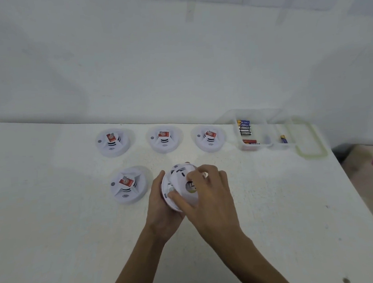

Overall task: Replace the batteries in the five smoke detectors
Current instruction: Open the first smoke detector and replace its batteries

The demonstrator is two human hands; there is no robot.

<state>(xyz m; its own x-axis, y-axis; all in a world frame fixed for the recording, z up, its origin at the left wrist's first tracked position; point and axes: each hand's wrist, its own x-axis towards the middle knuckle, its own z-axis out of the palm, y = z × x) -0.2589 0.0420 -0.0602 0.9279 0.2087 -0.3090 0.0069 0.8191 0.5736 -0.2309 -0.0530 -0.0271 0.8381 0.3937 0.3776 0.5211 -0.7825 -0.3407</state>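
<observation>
Left hand [163,201] cradles the smoke detector [180,186] off the table [55,241], underside tipped up, likely to reach the battery bay. Right hand [207,188] fingers curled, pinching its rim and back plate. White round shell, dark slots, a circular opening just below the right fingertips.

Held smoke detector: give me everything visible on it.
The held smoke detector is a round white plastic disc, lifted off the white table and tilted on edge, underside toward the camera. Dark slots and a round opening with yellowish inside show. The left hand cups its rim from below; the right hand grips its back plate, fingers over the top. Labels unreadable.
</observation>
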